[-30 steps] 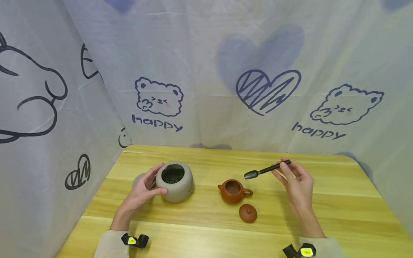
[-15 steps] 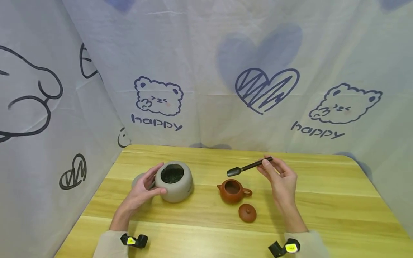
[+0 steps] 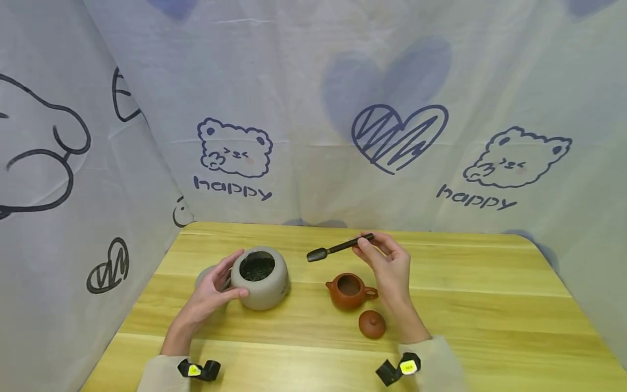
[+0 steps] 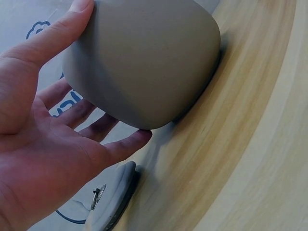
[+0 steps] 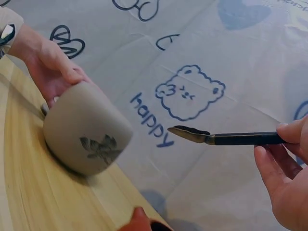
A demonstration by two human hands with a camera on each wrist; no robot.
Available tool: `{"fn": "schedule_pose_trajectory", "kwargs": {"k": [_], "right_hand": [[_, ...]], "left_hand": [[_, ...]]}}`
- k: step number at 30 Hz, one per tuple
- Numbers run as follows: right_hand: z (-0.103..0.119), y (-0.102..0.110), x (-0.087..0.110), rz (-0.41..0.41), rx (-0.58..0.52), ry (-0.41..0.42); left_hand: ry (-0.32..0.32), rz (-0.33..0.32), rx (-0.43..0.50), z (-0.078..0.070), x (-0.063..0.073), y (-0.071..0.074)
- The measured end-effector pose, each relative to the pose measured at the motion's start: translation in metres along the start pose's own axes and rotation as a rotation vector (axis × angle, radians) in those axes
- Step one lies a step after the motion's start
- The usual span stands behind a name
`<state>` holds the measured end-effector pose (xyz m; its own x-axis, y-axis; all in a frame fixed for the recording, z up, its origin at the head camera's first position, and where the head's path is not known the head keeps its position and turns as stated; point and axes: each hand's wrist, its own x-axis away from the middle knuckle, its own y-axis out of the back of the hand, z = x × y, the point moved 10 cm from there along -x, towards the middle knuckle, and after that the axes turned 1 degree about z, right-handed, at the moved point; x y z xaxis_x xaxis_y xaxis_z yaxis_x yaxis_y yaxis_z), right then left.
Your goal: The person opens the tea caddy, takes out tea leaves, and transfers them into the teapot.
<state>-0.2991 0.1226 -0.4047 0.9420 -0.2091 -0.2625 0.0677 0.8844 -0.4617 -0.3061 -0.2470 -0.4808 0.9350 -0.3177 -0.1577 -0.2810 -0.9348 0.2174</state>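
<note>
My left hand point(image 3: 208, 296) grips a round grey jar point(image 3: 269, 291), thumb on the near side and fingers round the far left. Dark leaf-like bits point(image 3: 257, 267) lie inside the jar's mouth. Between thumb and fingers, my right hand point(image 3: 389, 267) pinches the dark handle of a small scoop point(image 3: 338, 248). The scoop's bowl point(image 5: 190, 134) points left toward the jar, up in the air and apart from it. Below the right hand stands a reddish-brown teapot point(image 3: 346, 299) without its lid. That teapot lid point(image 3: 372, 325) lies on the table just in front of it.
A grey lid point(image 4: 115, 197) with a small metal knob lies on the wooden table point(image 3: 294, 354) behind the left hand, partly hidden in the head view. A printed cloth point(image 3: 303, 109) hangs along the back and left sides of the table.
My right hand has carried the scoop left, from right of the teapot to between teapot and jar. The left hand stays on the jar, and the head view has shifted slightly.
</note>
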Motion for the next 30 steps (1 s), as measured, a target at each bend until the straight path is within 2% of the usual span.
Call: {"fn": "schedule_pose_trajectory", "kwargs": {"k": [5, 18, 26, 30], "right_hand": [[-0.010, -0.021, -0.002, 0.024, -0.011, -0.022], [-0.040, -0.072, -0.003, 0.104, 0.055, -0.056], [-0.047, -0.109, -0.004, 0.221, 0.173, 0.017], [-0.053, -0.121, -0.002, 0.274, 0.281, 0.041]], "left_hand": [[0.010, 0.005, 0.014, -0.003, 0.001, 0.000], [0.013, 0.012, 0.000, -0.002, -0.001, 0.000], [0.009, 0.009, -0.004, -0.002, 0.000, 0.002], [0.002, 0.020, 0.012, -0.003, 0.000, -0.001]]}}
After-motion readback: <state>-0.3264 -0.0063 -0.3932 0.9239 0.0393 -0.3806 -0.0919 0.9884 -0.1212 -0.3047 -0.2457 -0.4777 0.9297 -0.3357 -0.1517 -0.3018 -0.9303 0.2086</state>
